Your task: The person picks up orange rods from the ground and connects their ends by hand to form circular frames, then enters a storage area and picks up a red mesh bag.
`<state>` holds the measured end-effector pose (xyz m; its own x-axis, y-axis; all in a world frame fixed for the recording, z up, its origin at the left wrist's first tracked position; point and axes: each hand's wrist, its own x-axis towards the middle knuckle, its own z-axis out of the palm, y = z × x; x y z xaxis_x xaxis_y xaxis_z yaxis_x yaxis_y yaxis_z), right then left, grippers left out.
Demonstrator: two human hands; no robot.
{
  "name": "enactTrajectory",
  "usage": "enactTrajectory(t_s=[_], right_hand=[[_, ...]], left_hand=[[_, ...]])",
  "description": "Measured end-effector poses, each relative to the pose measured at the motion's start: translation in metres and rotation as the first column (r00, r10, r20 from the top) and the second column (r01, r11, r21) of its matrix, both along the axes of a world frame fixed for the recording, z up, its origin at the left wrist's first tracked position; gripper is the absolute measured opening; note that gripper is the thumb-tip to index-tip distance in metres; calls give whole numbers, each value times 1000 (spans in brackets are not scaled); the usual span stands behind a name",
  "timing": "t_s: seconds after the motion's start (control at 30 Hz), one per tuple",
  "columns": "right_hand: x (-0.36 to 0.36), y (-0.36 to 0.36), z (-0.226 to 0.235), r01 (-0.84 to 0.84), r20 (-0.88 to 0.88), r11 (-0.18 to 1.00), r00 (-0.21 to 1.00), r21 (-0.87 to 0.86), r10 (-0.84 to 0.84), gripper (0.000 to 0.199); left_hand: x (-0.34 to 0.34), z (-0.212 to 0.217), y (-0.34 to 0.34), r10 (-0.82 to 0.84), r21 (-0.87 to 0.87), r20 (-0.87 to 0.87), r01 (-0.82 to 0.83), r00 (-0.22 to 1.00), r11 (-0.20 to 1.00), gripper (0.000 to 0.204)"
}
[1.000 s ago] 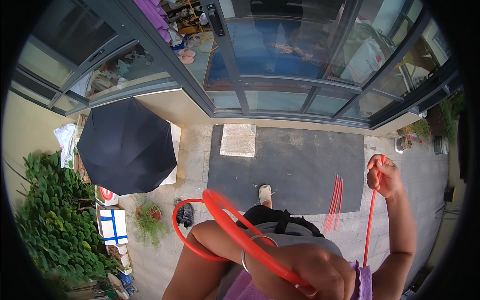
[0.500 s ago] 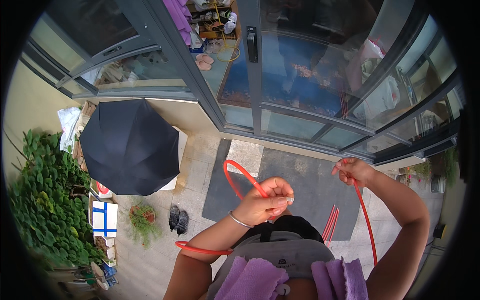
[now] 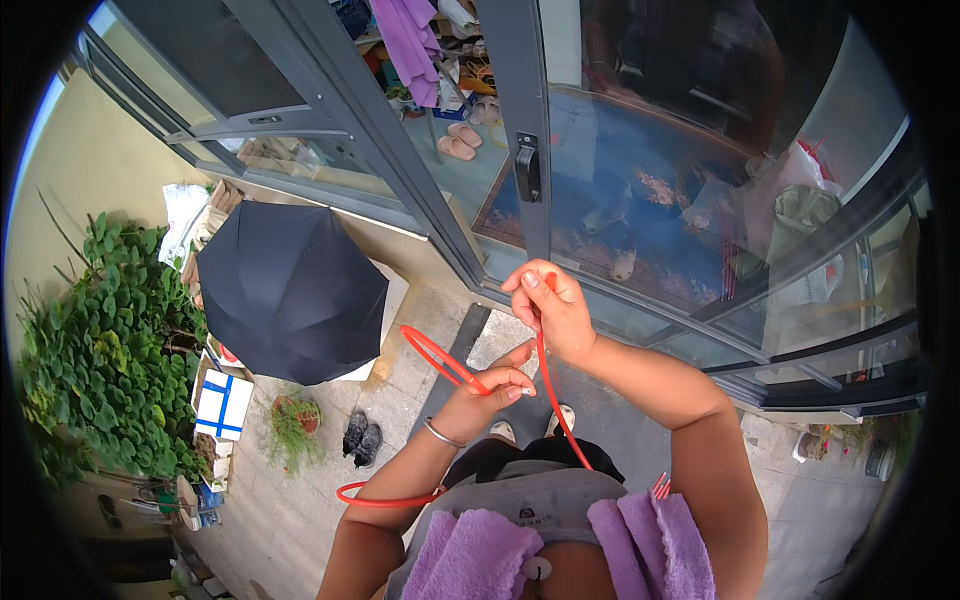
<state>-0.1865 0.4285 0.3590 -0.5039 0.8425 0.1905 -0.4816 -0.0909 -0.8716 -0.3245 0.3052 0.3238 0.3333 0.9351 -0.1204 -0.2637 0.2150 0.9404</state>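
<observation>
A bendy red cord, perhaps a thin hose or cable, runs between my hands. Several turns of it form a coil (image 3: 440, 355), which my left hand (image 3: 478, 402) grips between thumb and palm, with a loop hanging back over my left forearm. A small pale spot shows at that hand's fingertips; I cannot make out what it is. Raised just ahead and to the right, my right hand (image 3: 560, 312) pinches the red cord's running length (image 3: 552, 395). From there the cord drops past my waist, out of sight behind my shirt.
Before me stands a grey-framed glass door (image 3: 530, 100), partly slid aside. An open black umbrella (image 3: 295, 290) lies at the left, near leafy plants (image 3: 110, 310). Dark shoes (image 3: 362, 438) and a potted plant (image 3: 295, 415) sit on the paving. A purple towel (image 3: 480, 555) hangs over my shoulders.
My right hand has swung in from the far right to beside my left hand, bringing the cord along. The left hand has shifted slightly left. My view has turned and moved too.
</observation>
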Motion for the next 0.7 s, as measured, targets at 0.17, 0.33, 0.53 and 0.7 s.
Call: enactTrajectory(t_s=[0.17,0.33,0.53,0.7], right_hand=[[-58,24,-1,-144,83,987,987,77,137,33],[-60,56,35,20,203,252,534,967,-821,38],[-41,116,39,-612,130,83,32,787,-991,21],[-37,119,48,-669,128,25,105,743,-986,21]], left_hand=[[-21,-2,16,-45,18,169,43,985,999,13],[-107,-2,30,144,129,-2,-143,990,981,11],[-191,-3,82,248,352,-357,-116,901,929,9],[-184,-24,136,261,498,-579,81,773,864,6]])
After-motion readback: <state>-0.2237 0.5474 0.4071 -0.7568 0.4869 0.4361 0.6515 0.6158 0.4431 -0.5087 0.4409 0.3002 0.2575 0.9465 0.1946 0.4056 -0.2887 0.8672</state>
